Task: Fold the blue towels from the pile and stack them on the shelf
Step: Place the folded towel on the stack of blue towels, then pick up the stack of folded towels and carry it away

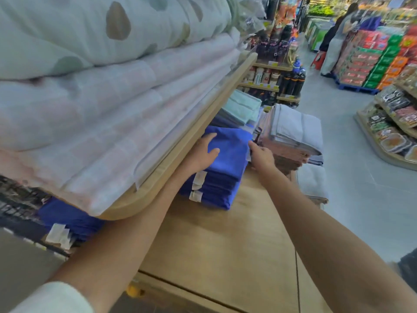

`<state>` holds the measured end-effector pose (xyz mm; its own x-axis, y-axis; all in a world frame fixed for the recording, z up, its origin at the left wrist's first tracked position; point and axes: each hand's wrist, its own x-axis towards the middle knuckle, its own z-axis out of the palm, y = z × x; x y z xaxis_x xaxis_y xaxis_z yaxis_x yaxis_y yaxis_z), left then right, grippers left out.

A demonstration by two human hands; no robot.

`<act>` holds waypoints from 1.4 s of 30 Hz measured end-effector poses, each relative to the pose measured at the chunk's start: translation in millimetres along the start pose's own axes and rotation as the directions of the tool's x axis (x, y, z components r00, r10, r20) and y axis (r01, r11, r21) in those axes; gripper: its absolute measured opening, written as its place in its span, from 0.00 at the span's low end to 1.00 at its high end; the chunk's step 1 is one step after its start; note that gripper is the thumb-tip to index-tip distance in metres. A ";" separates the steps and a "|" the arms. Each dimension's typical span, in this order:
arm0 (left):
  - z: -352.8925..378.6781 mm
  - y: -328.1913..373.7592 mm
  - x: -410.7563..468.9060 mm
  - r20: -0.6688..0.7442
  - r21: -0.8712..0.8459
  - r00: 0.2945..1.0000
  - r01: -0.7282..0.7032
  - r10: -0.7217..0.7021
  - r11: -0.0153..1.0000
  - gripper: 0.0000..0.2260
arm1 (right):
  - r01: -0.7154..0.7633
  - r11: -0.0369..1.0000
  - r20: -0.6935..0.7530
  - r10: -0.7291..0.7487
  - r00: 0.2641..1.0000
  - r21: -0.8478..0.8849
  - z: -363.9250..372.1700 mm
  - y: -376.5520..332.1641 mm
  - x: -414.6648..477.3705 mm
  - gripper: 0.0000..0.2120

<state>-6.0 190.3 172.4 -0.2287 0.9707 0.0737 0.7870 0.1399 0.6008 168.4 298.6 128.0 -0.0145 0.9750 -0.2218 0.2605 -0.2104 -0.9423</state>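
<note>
Squaring looks like the step in hand: the top blue towel (230, 143) lies on the blue stack (214, 188) on the lower shelf (237, 233). The left hand (200, 154) presses it with straight fingers, and the right hand (262, 155) appears to pinch its right edge. Draw that edge flush with the layers below while the palm pins the top.

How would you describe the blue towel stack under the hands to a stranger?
On the lower wooden shelf, under the board of pale quilts, find the blue towel stack. The left hand rests on it; the pink-grey stack beside it is paler.
</note>
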 end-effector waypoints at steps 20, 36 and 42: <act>47.9 -46.3 -19.8 0.238 -0.448 0.970 0.154 -0.049 0.880 0.51 | -0.498 0.696 0.565 0.159 0.810 0.517 -10.6 87.6 -78.7 0.34; 96.5 35.3 -84.3 0.199 -0.768 0.950 -0.001 0.241 0.640 0.44 | -0.167 0.768 0.268 -0.006 0.964 0.618 -114.9 98.1 -172.3 0.26; 152.6 159.6 -129.1 0.177 -0.777 0.908 -0.108 0.379 0.620 0.37 | -0.064 0.762 0.131 -0.028 0.991 0.644 -251.3 121.8 -213.2 0.27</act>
<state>236.6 117.1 137.3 0.1916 0.9693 0.1541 0.0678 -0.1697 0.9832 445.8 83.0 123.6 -0.1484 0.9627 -0.2263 -0.4223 -0.2686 -0.8658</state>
